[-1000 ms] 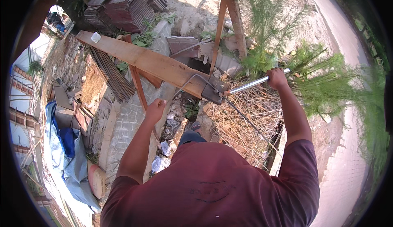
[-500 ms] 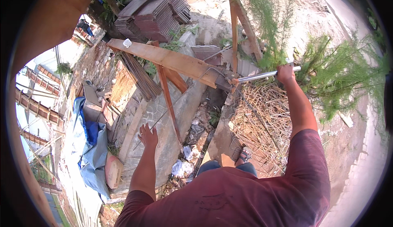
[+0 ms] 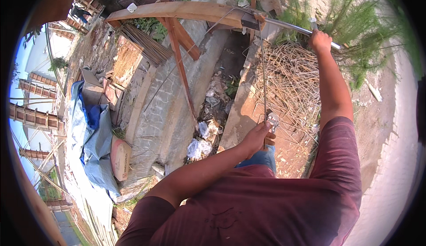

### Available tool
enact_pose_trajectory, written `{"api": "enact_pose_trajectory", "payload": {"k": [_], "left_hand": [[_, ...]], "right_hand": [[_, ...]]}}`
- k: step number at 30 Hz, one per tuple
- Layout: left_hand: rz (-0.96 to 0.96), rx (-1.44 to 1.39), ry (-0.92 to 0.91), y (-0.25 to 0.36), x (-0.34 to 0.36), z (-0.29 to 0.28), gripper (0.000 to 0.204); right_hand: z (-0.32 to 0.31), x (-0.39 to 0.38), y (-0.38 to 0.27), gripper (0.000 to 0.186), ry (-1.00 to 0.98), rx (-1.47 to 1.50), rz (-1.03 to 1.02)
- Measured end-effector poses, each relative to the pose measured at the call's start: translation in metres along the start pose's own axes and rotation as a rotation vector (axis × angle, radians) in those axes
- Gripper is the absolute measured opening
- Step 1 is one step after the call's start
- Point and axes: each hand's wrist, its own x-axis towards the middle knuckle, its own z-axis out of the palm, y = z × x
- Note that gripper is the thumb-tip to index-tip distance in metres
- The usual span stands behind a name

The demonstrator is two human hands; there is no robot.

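My right hand is closed round a silver metal pipe, which reaches left to the end of a wooden beam. A dark block sits at that beam end, beside the pipe's tip. Near my body, my left hand grips a thin steel rod between thumb and fingers. The rod runs from the beam end straight toward me. Another thin bent rod slants from the beam down to the left. A small white object rests on the beam's far left.
Reddish wooden props stand under the beam. Cut rods or sticks lie heaped at right, near green feathery branches. A trench with rubbish runs left of my feet. Blue tarpaulin and a sack lie left.
My left hand has swung from the open left side to the right and taken hold of the thin rod. My right hand and the pipe's near end have dropped slightly right.
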Motion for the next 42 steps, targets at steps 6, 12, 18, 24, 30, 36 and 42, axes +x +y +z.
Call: {"api": "enact_pose_trajectory", "payload": {"k": [6,12,18,24,30,36,42], "left_hand": [[0.061,0.014,0.319,-0.023,-0.002,-0.129,0.047],[0.278,0.888,0.611,0.013,-0.004,-0.206,0.059],[0.278,0.948,0.574,0.02,-0.008,-0.209,0.059],[0.115,0.916,0.569,0.023,-0.017,-0.206,0.058],[0.061,0.925,0.571,0.04,-0.028,-0.207,0.051],[0.092,0.989,0.629,0.051,-0.025,-0.23,0.047],[0.137,1.133,0.719,0.089,-0.012,-0.298,0.042]], "right_hand": [[-0.023,-0.084,-0.055,0.046,-0.017,0.139,0.067],[-0.025,-0.095,-0.058,0.051,-0.022,0.218,0.045],[-0.036,-0.065,-0.022,0.049,-0.131,0.181,-0.124],[-0.051,-0.076,-0.035,0.035,-0.269,0.244,-0.173],[-0.051,-0.053,-0.018,0.04,-0.795,0.654,-0.083],[-0.029,-0.061,0.004,0.037,-1.28,1.332,0.346],[-0.015,-0.13,-0.056,0.041,-1.052,1.228,0.457]]}}
